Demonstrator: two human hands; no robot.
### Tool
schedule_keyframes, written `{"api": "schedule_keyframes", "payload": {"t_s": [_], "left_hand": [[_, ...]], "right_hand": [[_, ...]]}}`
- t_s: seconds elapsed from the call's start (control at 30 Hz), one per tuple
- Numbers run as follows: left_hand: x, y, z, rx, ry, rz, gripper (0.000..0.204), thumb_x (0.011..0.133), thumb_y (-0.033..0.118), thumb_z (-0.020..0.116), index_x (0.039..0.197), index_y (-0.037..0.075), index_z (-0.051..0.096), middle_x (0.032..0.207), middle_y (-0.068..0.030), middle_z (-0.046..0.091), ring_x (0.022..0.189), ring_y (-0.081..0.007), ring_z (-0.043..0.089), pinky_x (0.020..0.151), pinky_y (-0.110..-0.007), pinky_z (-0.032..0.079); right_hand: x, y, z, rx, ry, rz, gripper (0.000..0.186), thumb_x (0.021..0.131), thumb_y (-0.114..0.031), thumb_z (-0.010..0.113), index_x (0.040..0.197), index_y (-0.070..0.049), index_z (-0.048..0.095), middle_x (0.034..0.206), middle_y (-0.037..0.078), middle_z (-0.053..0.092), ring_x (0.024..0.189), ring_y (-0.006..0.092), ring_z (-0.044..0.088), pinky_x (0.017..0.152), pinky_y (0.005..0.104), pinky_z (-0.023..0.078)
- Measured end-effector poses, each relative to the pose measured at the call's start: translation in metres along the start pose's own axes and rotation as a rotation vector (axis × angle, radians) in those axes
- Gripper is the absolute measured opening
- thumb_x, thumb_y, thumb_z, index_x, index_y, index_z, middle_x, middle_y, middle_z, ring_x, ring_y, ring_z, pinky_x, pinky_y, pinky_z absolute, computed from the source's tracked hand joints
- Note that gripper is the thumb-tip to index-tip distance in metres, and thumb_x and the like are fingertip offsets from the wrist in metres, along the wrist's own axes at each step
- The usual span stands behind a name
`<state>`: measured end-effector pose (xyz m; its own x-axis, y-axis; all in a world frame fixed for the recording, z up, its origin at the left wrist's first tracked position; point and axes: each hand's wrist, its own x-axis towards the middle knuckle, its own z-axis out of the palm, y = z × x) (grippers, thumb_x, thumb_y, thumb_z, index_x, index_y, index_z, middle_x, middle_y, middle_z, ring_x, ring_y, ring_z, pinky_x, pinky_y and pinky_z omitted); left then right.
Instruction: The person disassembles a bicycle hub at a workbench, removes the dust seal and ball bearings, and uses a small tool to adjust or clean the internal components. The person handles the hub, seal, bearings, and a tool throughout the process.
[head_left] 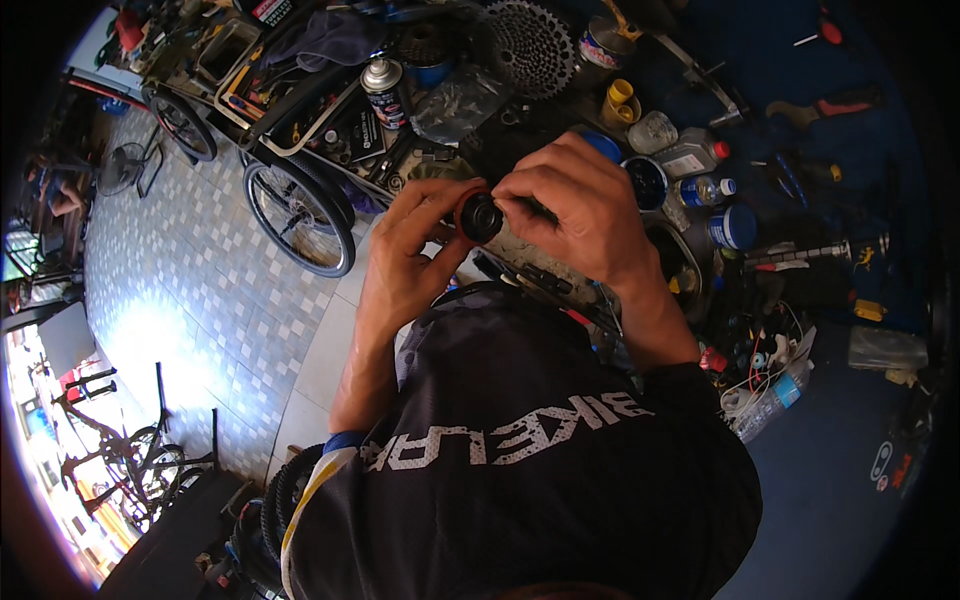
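Observation:
In front of my chest, the fingers and thumb of my left hand [412, 243] curl round a small round part [481, 218], shaped like a bicycle hub. It has a reddish-orange rim and a black, stepped centre that faces up. Close on its right side, my right hand [580, 210] is closed in a pinch, with thumb and forefinger at the part's edge. Whether those fingertips grip the rim or something tiny is hidden. Below both hands lies a cluttered workbench [560, 272] with loose tools.
Beyond my hands the bench carries a spray can [382, 92], a large cassette [527, 50], a plastic bag [458, 105] and a blue-lidded tub [733, 228]. Bottles and jars crowd the right. Tools hang on a dark blue board [790, 130]. A bicycle wheel [298, 215] stands at left.

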<state>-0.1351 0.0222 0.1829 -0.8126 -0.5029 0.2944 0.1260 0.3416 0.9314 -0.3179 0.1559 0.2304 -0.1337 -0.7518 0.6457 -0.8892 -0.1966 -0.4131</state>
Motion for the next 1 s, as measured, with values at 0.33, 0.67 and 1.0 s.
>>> {"api": "schedule_keyframes", "payload": {"t_s": [0.33, 0.67, 1.0], "left_hand": [[0.001, 0.002, -0.003, 0.036, -0.008, 0.002, 0.047, 0.087, -0.013, 0.077, 0.131, 0.004, 0.075, 0.128, -0.0122, 0.069, 0.105, -0.0244, 0.075, 0.08, -0.033, 0.064], [0.003, 0.004, -0.006, 0.157, -0.009, 0.053, 0.048, 0.085, -0.011, 0.079, 0.13, 0.005, 0.075, 0.126, -0.0118, 0.07, 0.105, -0.0283, 0.075, 0.084, -0.036, 0.062], [-0.001, -0.005, -0.008, 0.06, -0.02, -0.005, 0.05, 0.083, -0.011, 0.08, 0.131, 0.005, 0.074, 0.125, -0.0122, 0.07, 0.106, -0.0301, 0.074, 0.085, -0.038, 0.062]], "right_hand": [[0.002, 0.0, 0.002, -0.021, 0.007, -0.018, 0.019, 0.079, -0.008, 0.089, 0.093, -0.01, 0.075, 0.091, 0.001, 0.073, 0.083, 0.0215, 0.067, 0.068, 0.0348, 0.055], [0.004, -0.007, 0.001, -0.077, -0.013, -0.023, 0.024, 0.073, -0.001, 0.09, 0.093, -0.007, 0.077, 0.091, 0.003, 0.073, 0.083, 0.0227, 0.069, 0.068, 0.0348, 0.056], [0.005, -0.002, 0.007, 0.008, -0.022, -0.01, 0.019, 0.078, -0.004, 0.086, 0.094, -0.007, 0.075, 0.092, 0.004, 0.072, 0.086, 0.0245, 0.068, 0.071, 0.0362, 0.057]]}}
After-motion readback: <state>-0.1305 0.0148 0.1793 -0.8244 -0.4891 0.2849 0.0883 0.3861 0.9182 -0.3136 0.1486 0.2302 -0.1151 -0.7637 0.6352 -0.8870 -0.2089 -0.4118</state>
